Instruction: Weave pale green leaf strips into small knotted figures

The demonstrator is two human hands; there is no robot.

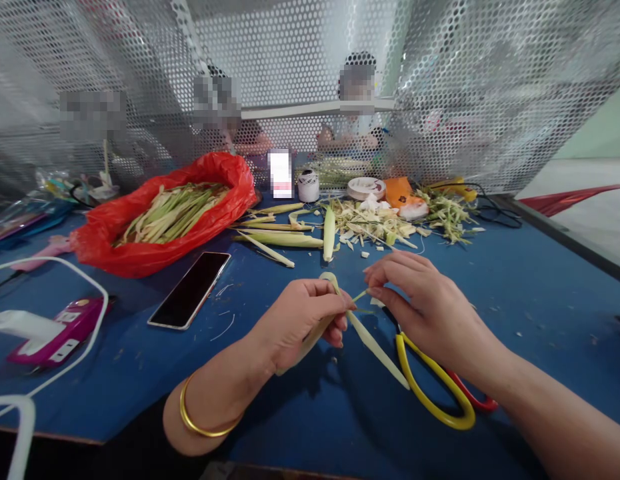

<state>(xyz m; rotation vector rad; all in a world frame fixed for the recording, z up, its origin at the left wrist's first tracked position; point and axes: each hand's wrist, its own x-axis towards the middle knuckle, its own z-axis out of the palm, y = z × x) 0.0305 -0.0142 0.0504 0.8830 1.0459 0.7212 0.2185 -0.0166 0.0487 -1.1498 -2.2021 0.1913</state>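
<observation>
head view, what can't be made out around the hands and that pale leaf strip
- Upper part of the pale leaf strip: head view, wrapped inside the left hand fingers.
- Scissors blades: head view, covered by the right hand; only the yellow and red handles show.
- People behind the mesh screen: head view, blurred by the perforations.
- White cable: head view, cut off by the left edge.

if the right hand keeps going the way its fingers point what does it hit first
Probably the left hand: the right hand points at it across a small gap, and both pinch the same leaf strip. Depth between them is hard to judge.
</observation>
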